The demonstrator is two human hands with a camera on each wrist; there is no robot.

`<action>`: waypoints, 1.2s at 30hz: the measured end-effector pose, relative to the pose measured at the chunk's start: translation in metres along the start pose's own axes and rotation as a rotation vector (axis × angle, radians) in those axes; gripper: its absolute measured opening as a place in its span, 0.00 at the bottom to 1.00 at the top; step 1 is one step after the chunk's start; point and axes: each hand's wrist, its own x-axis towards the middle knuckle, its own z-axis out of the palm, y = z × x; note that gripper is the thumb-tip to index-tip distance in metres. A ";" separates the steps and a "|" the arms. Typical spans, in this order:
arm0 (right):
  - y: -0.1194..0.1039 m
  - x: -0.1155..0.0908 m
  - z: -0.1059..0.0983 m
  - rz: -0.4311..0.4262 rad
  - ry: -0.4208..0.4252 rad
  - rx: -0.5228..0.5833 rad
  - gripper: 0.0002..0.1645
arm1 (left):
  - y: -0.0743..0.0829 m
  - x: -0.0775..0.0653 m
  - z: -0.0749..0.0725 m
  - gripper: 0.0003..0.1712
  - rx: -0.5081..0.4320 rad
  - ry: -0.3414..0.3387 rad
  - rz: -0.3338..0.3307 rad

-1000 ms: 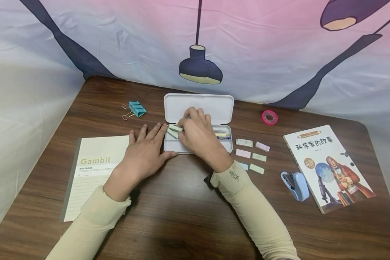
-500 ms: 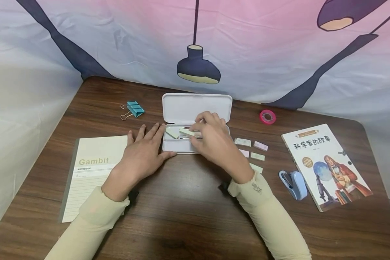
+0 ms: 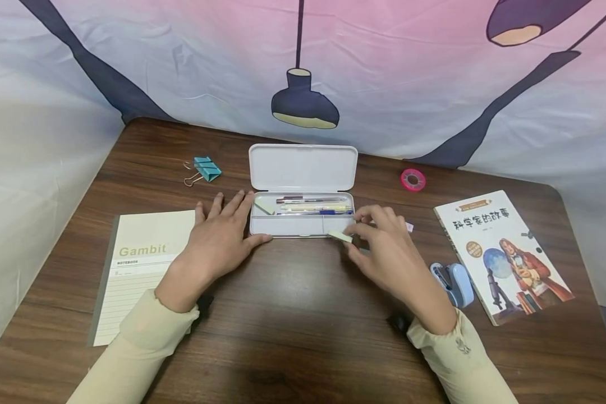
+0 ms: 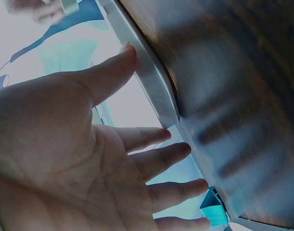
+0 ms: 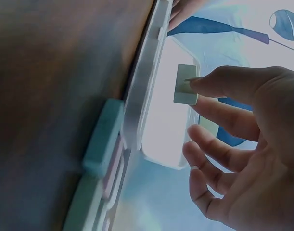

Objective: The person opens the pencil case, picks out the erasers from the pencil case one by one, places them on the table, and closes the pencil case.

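Observation:
An open white pencil case holds several pens, with a pale green eraser lying at the left of its long compartment. My left hand rests at the case's left end, fingers straight and spread, thumb at the front corner. Between thumb and forefinger, my right hand pinches another pale green eraser, over the case's front right corner in the head view. Under that hand, more erasers lie beside the case, mostly hidden in the head view; the right wrist view shows a blue-green eraser and a green eraser.
A notebook lies at the left, partly under my left arm. Behind it sits a teal binder clip. At the right are a pink tape roll, a blue stapler and a book. A printed cloth hangs behind the table.
My right hand has lifted one green eraser from the case's left part and carried it right and toward the front. The pens have come into view. My left hand stays in place.

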 end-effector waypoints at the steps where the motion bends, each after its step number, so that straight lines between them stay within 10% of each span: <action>1: 0.002 -0.005 0.000 0.002 -0.001 -0.002 0.14 | 0.000 0.000 0.001 0.56 0.000 0.001 0.001; 15: 0.018 -0.059 0.000 -0.041 0.022 -0.079 0.16 | 0.003 0.000 -0.002 0.56 0.016 -0.029 -0.005; 36: 0.019 -0.071 0.004 -0.097 0.058 -0.182 0.16 | 0.002 0.000 -0.002 0.56 0.013 -0.028 -0.006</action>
